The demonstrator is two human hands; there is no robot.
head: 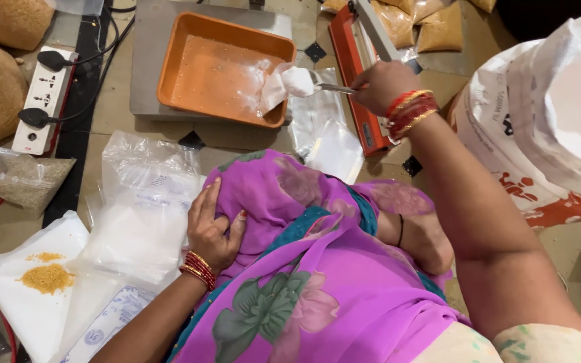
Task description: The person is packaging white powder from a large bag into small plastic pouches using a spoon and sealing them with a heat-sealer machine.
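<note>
A metal spoon (pixel 334 88) is being held by its handle in the right hand (pixel 379 86), the grip being closed around it with the fingers curled tight. The bowl of the spoon is being kept at the mouth of a small clear plastic bag (pixel 284 84), which is lying over the right edge of an orange tray (pixel 189 67). A white powder is being seen inside the bag and dusted across the tray floor. The tray is being carried by a flat grey weighing scale (pixel 149 40) on the floor. The left hand (pixel 211 228) is being rested on the knee, its fingers being pressed flat against pink flowered cloth (pixel 290 269), with nothing being held in it. Just beside that hand, a loose pile of empty clear bags (pixel 146 202) is lying on the floor. A red heat sealer (pixel 358 74) is being seen just behind the right hand. A large white sack (pixel 546 114) is standing open to the right, and a white power strip (pixel 45 101) is lying well apart on the left.
</note>
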